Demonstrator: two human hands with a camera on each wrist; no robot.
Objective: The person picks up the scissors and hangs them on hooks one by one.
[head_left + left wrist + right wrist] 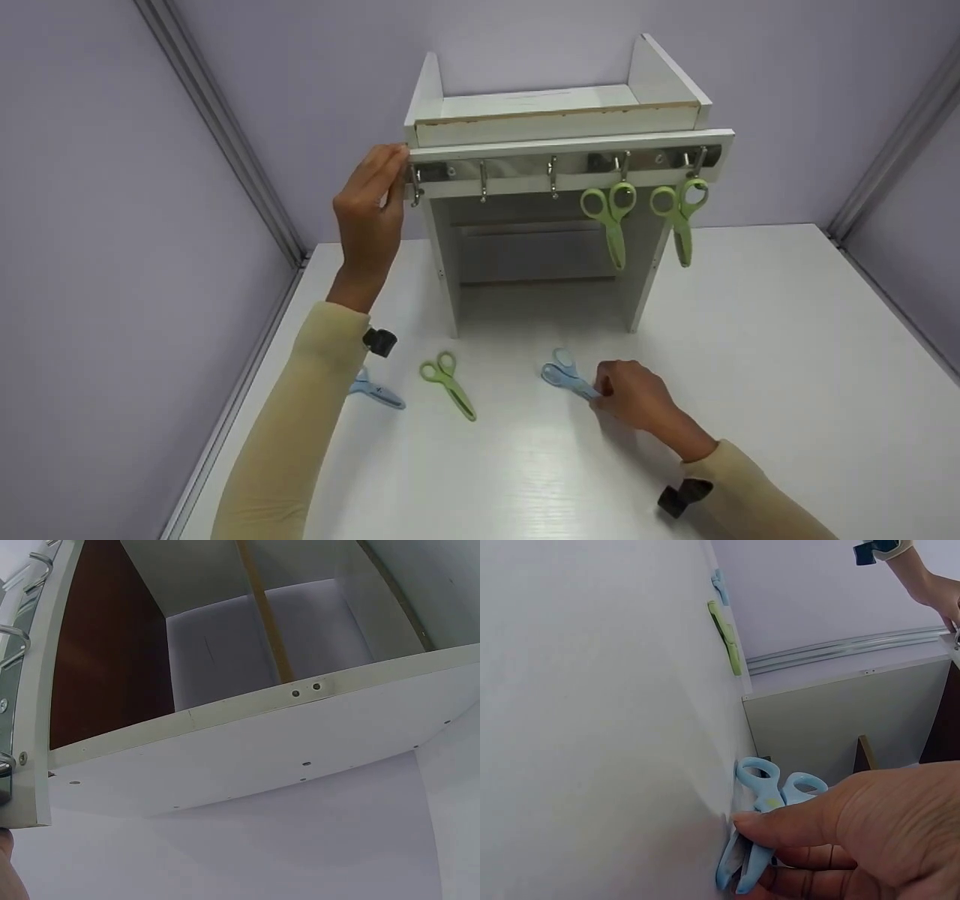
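My left hand [379, 187] is raised to the left end of the hook rail [525, 166] on a white shelf stand [555, 112], its fingers and thumb closed round the rail's end beside the first hook. My right hand [604, 394] lies on the white table [750, 360] and pinches the blades of a pair of blue scissors [564, 372], which still lies flat. In the right wrist view my thumb and fingers [780, 829] close on the blue scissors [769, 799] just below the handles. The left wrist view shows only the stand's underside [247, 757] and the hooks [15, 637].
Two green scissors [611, 217] [681, 214] hang from the right-hand hooks. Three hooks to the left hang bare. On the table lie green scissors [448, 385] and a second blue pair [377, 393], partly hidden by my left forearm. Purple walls close in on three sides.
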